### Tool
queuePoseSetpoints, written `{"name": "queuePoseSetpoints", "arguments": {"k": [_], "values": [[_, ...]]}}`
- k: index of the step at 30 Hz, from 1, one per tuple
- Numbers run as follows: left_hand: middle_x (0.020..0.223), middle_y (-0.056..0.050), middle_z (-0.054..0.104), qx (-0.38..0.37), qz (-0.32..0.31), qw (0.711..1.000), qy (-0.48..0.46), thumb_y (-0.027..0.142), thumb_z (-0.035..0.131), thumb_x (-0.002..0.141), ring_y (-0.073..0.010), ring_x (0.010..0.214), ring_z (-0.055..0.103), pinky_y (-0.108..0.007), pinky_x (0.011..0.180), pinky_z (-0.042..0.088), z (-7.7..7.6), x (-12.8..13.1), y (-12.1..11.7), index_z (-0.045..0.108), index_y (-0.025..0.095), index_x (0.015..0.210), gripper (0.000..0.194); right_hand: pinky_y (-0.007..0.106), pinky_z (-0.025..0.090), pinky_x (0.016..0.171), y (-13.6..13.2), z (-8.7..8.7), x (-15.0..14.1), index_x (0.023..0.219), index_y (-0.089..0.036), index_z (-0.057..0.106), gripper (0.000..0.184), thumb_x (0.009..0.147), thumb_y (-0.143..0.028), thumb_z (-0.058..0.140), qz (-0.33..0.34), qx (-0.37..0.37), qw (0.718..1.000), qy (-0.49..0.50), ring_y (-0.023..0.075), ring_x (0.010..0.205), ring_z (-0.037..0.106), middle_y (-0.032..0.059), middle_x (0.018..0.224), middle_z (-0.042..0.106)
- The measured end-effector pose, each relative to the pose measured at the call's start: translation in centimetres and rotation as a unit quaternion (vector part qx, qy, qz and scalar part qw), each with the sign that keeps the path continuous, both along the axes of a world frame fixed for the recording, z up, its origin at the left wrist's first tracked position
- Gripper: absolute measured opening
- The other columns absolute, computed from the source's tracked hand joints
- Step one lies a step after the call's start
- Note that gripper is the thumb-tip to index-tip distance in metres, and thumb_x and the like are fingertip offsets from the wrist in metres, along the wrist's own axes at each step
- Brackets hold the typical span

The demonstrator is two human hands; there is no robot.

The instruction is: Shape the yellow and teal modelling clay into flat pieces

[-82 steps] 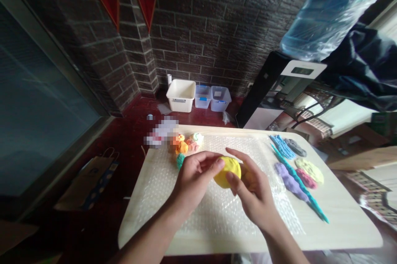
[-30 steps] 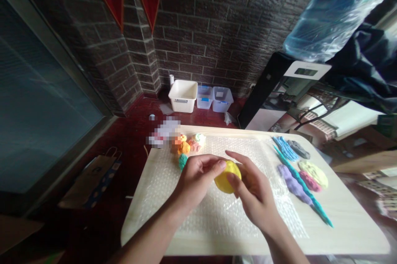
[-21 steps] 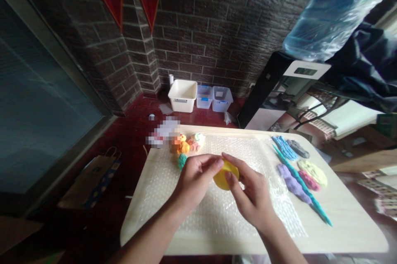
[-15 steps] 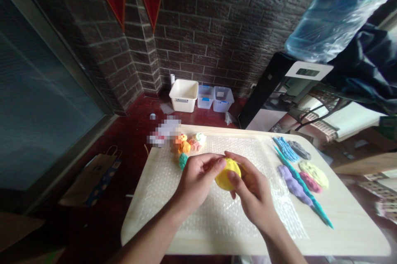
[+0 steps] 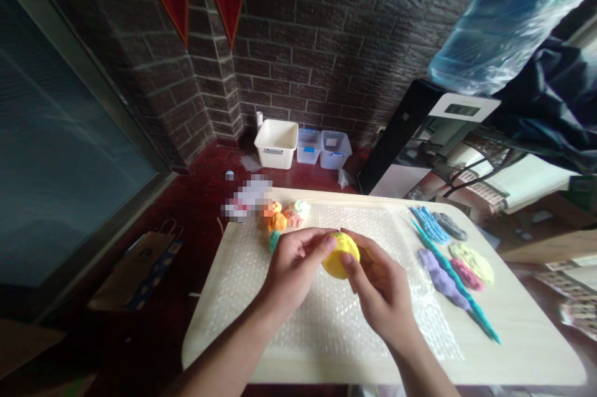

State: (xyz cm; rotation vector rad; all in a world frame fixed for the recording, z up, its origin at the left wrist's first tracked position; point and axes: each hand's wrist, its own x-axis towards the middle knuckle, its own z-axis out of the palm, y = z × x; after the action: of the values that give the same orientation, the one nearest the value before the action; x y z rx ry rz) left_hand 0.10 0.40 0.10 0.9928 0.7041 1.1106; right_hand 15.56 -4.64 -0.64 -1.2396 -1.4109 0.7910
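Yellow modelling-clay disc (image 5: 336, 265) held up over the bubble-wrap sheet (image 5: 326, 322), pinched at its left edge by the left hand (image 5: 295, 263) and gripped from the right by the right hand (image 5: 386, 279), thumb pressed on its face. Orange lump (image 5: 277, 221) and green lump (image 5: 274, 241) sit toward the sheet's far left; teal roll (image 5: 459, 285) and lilac strip (image 5: 439, 277) lie to its right.

on the dark red floor (image 5: 198, 198), a cream bin (image 5: 276, 160) stands beside two clear tubs (image 5: 334, 160) near a dark brick wall (image 5: 298, 30); to the right, a wrapped blue water bottle (image 5: 499, 30) sits atop a dispenser (image 5: 398, 135), and at left rests a paper bag (image 5: 128, 266).
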Motion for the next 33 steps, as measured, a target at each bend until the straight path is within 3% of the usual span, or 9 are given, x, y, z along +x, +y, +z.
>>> {"name": "queuePoseSetpoints", "arguments": {"k": [6, 9, 14, 21, 25, 29, 33], "values": [[0.105, -0.009, 0.082, 0.003, -0.002, 1.000, -0.013, 0.033, 0.079, 0.093, -0.0219, 0.099, 0.074, -0.030, 0.090, 0.053, -0.2, 0.1, -0.1, 0.084, 0.018, 0.111, 0.024, 0.025, 0.056, 0.059, 0.1, 0.3, 0.6, 0.148, -0.029, 0.061, 0.042, 0.107, -0.025, 0.058, 0.021, 0.084, 0.982, -0.168, 0.0134, 0.068, 0.068, 0.0064, 0.112, 0.078], [0.102, -0.008, 0.082, -0.015, -0.002, 0.999, -0.032, 0.034, 0.080, 0.092, -0.0195, 0.096, 0.073, -0.028, 0.089, 0.053, -0.2, 0.2, -0.2, 0.085, 0.019, 0.109, 0.022, 0.027, 0.055, 0.057, 0.0, 0.4, 0.6, 0.156, -0.028, 0.052, 0.050, 0.106, -0.025, 0.057, 0.022, 0.103, 0.971, -0.213, 0.0123, 0.058, 0.062, 0.0049, 0.103, 0.078], [0.099, -0.007, 0.080, -0.039, 0.036, 0.998, -0.038, 0.037, 0.083, 0.090, -0.0182, 0.093, 0.072, -0.027, 0.086, 0.053, -0.3, 0.6, -0.5, 0.083, 0.019, 0.108, 0.025, 0.026, 0.048, 0.050, -0.1, -0.1, 0.3, 0.163, -0.032, 0.040, 0.062, 0.105, -0.025, 0.060, 0.005, 0.122, 0.972, -0.200, 0.0105, 0.053, 0.053, 0.0030, 0.102, 0.076], [0.097, -0.006, 0.077, -0.045, 0.069, 0.996, -0.036, 0.041, 0.081, 0.091, -0.0149, 0.085, 0.068, -0.025, 0.079, 0.053, -0.5, 0.9, -0.8, 0.080, 0.019, 0.106, 0.027, 0.026, 0.049, 0.050, 0.0, -0.6, 0.2, 0.166, -0.030, 0.033, 0.077, 0.099, -0.029, 0.070, 0.038, 0.110, 0.974, -0.193, 0.0115, 0.058, 0.053, 0.0066, 0.111, 0.074], [0.095, -0.004, 0.075, -0.046, 0.062, 0.996, -0.038, 0.038, 0.080, 0.092, -0.0146, 0.086, 0.067, -0.025, 0.079, 0.052, -0.4, 0.9, -1.0, 0.079, 0.019, 0.102, 0.022, 0.025, 0.048, 0.049, 0.0, -0.5, 0.1, 0.161, -0.031, 0.039, 0.067, 0.100, -0.026, 0.068, 0.028, 0.101, 0.978, -0.178, 0.0113, 0.058, 0.056, 0.0061, 0.108, 0.074], [0.093, -0.003, 0.073, -0.058, 0.067, 0.995, -0.038, 0.038, 0.081, 0.091, -0.0144, 0.088, 0.066, -0.023, 0.078, 0.051, -0.4, 0.8, -1.1, 0.078, 0.020, 0.098, 0.019, 0.026, 0.053, 0.052, 0.0, -0.1, 0.3, 0.159, -0.031, 0.043, 0.061, 0.102, -0.027, 0.065, 0.067, 0.047, 0.982, -0.169, 0.0133, 0.062, 0.059, 0.0057, 0.103, 0.073], [0.095, -0.005, 0.075, -0.042, 0.038, 0.998, -0.011, 0.039, 0.081, 0.091, -0.0153, 0.088, 0.066, -0.024, 0.078, 0.051, -0.5, 0.7, -0.9, 0.080, 0.019, 0.105, 0.024, 0.024, 0.048, 0.048, -0.1, 0.2, 0.6, 0.160, -0.030, 0.043, 0.062, 0.102, -0.025, 0.062, 0.068, 0.069, 0.980, -0.171, 0.0113, 0.058, 0.055, 0.0064, 0.107, 0.074]]}}
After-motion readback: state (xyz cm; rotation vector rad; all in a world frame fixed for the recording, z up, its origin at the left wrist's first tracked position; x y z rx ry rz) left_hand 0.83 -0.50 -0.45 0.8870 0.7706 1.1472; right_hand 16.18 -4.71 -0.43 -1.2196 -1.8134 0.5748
